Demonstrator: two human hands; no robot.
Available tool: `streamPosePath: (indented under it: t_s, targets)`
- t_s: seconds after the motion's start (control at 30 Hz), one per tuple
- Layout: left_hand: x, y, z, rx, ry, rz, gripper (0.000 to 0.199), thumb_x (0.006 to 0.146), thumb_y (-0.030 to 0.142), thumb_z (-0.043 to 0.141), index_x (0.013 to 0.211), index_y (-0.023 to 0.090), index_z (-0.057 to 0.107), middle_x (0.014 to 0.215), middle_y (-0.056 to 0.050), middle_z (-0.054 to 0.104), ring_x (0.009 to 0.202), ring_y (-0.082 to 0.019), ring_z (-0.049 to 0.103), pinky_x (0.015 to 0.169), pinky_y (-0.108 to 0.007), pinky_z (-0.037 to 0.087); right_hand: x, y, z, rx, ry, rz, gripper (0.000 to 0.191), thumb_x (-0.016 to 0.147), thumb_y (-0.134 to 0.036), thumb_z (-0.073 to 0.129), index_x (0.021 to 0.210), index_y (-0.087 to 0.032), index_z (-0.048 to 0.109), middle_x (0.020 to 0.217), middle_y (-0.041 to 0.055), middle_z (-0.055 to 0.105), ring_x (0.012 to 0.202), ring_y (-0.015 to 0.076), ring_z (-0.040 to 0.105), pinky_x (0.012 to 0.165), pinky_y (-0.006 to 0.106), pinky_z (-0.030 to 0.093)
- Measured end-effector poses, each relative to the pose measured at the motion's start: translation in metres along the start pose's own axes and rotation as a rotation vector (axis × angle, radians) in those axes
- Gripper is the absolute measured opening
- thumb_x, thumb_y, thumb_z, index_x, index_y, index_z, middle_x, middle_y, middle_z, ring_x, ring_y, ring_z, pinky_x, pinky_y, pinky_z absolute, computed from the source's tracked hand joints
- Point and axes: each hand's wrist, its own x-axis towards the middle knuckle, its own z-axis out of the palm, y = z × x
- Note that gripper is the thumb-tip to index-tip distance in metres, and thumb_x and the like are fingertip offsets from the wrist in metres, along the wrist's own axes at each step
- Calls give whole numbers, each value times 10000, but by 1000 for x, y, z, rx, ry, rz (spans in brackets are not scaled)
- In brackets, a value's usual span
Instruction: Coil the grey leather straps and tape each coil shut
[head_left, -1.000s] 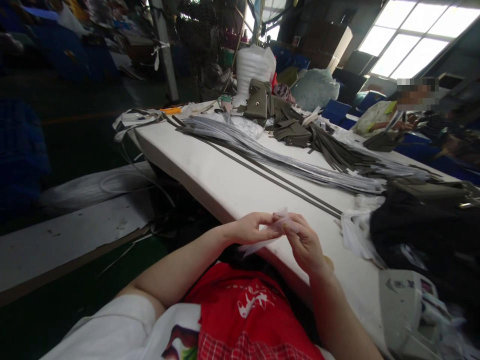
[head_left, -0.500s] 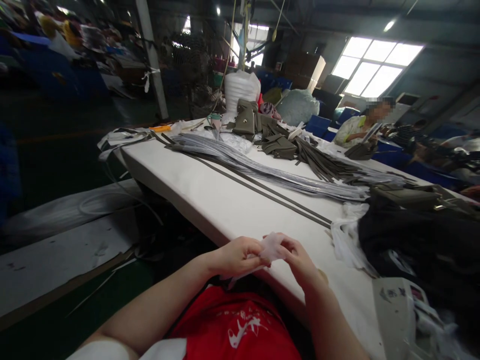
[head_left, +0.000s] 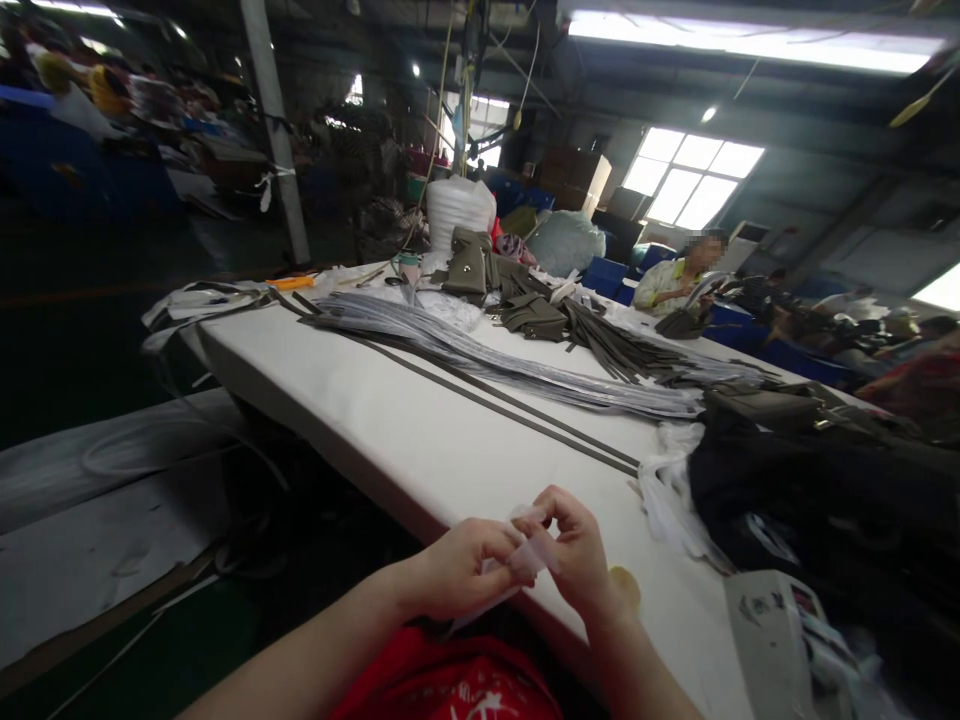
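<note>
Over the near edge of the white table (head_left: 420, 430), both hands are close together on a thin, translucent white sheet (head_left: 534, 556). My left hand (head_left: 472, 565) has its fingers curled round the left part of the sheet. The fingers of my right hand (head_left: 574, 545) pinch its right side. Part of the sheet hangs below my left hand. Beyond the hands, two long dark straps (head_left: 517, 408) lie across the table beside a bundle of plastic-wrapped strips (head_left: 480, 355).
Dark olive bags (head_left: 466, 268) and loose straps (head_left: 615, 340) lie farther back. A round yellowish object (head_left: 624, 590) is beside my right wrist. At the right are crumpled white plastic (head_left: 671, 490), black fabric (head_left: 825, 480) and a pale machine (head_left: 769, 630). A person (head_left: 679, 280) sits across the table.
The camera view has shifted, so the window and table appear farther left. My hands sit slightly lower in the picture, and the sheet is bunched smaller between the fingers.
</note>
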Motion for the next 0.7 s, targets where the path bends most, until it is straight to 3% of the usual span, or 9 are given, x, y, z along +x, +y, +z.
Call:
streamPosePath:
  t_s: [0.07, 0.17, 0.27, 0.33, 0.4, 0.5, 0.6, 0.7]
  targets:
    - [2, -2, 1, -8, 2, -7, 298, 922, 353, 524, 804, 170, 727, 864, -48, 698, 832, -174, 626, 813, -267, 487, 1, 2, 2, -35, 1, -16, 276, 749, -267, 680, 587, -197, 467, 589, -39, 490, 565, 112, 446, 542, 240, 377]
    - [4, -13, 3, -60, -8, -88, 294, 910, 347, 519, 811, 153, 716, 801, -36, 672, 753, -159, 605, 724, -250, 484, 15, 17, 1, -64, -203, 7, 243, 771, -337, 646, 628, -191, 515, 609, -29, 532, 584, 117, 484, 549, 232, 403]
    - [4, -31, 7, -75, 1, -192, 333, 905, 379, 505, 802, 138, 710, 739, -26, 643, 690, -148, 576, 644, -225, 457, 53, 52, -19, -342, -366, 199, 276, 916, -390, 460, 874, -195, 649, 797, 6, 668, 718, 129, 611, 656, 230, 485]
    - [2, -42, 8, -47, 18, -221, 395, 908, 437, 492, 779, 132, 707, 737, -31, 636, 689, -147, 562, 646, -221, 449, 84, 84, -48, -622, -284, 362, 281, 924, -355, 454, 1038, -187, 648, 974, 50, 695, 861, 151, 654, 784, 256, 506]
    - [-1, -50, 7, -46, 16, -234, 478, 913, 510, 459, 766, 129, 708, 727, -36, 626, 681, -146, 550, 640, -218, 443, 112, 114, -84, -798, -180, 448, 337, 812, -254, 588, 1117, -115, 619, 1142, 161, 651, 1053, 239, 627, 932, 346, 470]
    - [-7, -55, 3, -94, 8, -263, 524, 884, 593, 464, 752, 148, 707, 683, -18, 597, 646, -140, 529, 603, -214, 424, 135, 150, -135, -975, -135, 556, 378, 605, -77, 625, 982, -70, 658, 1149, 269, 624, 1176, 370, 565, 996, 463, 425]
    - [-11, -57, 1, -119, 44, -298, 500, 830, 617, 533, 644, 166, 645, 561, 27, 474, 543, -112, 432, 514, -211, 348, 146, 175, -166, -1052, -216, 583, 219, 488, -49, 590, 671, -159, 639, 927, 219, 692, 1060, 405, 635, 928, 488, 475]
    - [-12, -61, 3, -150, 113, -303, 514, 787, 621, 588, 553, 164, 560, 511, 44, 342, 506, -92, 330, 480, -218, 276, 156, 192, -178, -1050, -326, 553, 188, 432, -58, 553, 443, -227, 472, 726, 135, 693, 974, 408, 671, 897, 511, 490]
